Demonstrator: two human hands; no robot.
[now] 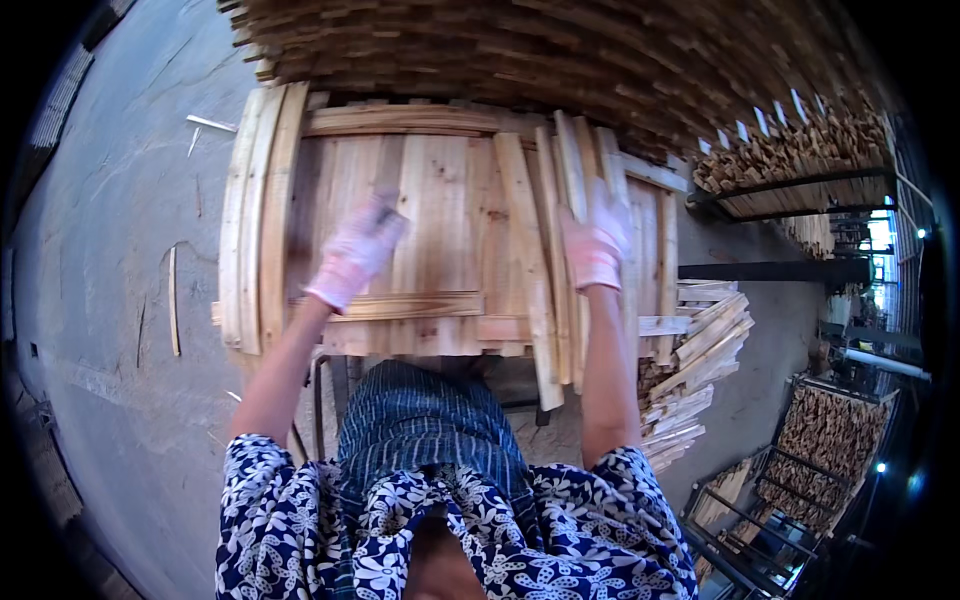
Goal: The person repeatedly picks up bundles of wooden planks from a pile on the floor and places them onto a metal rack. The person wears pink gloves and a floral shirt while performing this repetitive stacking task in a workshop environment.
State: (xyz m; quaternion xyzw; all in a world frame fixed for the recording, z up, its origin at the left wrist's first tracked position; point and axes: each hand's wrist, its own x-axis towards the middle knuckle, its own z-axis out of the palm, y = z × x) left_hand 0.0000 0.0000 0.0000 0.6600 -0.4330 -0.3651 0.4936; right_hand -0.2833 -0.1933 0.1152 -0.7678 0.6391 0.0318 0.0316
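In front of me lies a stack of pale wooden boards [432, 215], with crosspieces at its far and near sides. My left hand [352, 258], in a pale pink glove, is over the middle-left boards. Motion smears its fingers, and a small dark patch at their tips is too blurred to name. My right hand [596, 245], gloved alike, is over a group of loose long wooden strips [535, 270] on the right part of the stack. Its fingers are blurred too, so whether they grip a strip is unclear. More long strips [262, 215] lie side by side along the left end.
A large mass of stacked wood strips [520, 50] rises beyond the boards. Loose slats [700, 350] are piled at the right. Metal racks with bundled wood [820, 450] stand further right. Scraps, including a thin stick [174, 300], lie on the grey floor [110, 230] at left.
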